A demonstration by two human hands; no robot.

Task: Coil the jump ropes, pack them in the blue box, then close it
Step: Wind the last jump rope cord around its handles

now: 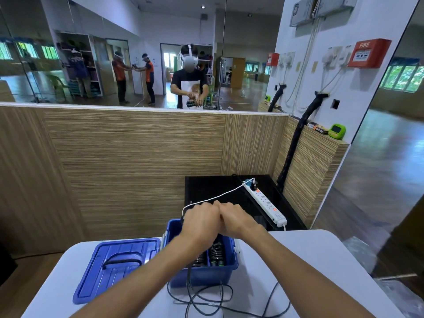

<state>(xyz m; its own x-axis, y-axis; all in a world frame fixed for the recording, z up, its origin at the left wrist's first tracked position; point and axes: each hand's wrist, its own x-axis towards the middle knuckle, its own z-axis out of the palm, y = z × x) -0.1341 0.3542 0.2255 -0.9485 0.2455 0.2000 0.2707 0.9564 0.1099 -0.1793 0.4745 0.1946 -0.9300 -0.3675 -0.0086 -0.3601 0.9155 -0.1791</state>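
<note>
Both hands are raised above the blue box [202,275], knuckles touching. Left hand [202,222] w/ fingers curled, backs toward the camera; a black jump rope [199,301] drops from under it, over the box's front wall, and lies in loose loops on the white worktop [309,267] in front of the box. Right hand [232,220] also curled, pressed to the left; can't tell what it grips, palm side hidden. In the mirror [137,53] ahead, the person holds dark handles between both hands.

Box sits open at mid-worktop, w/ coiled ropes [215,251] standing in its right part. Its blue lid [114,267] lies flat just left of the box, handle side up. Behind, a white power strip [266,201] on a black surface, white cable [215,198] running toward the hands.
</note>
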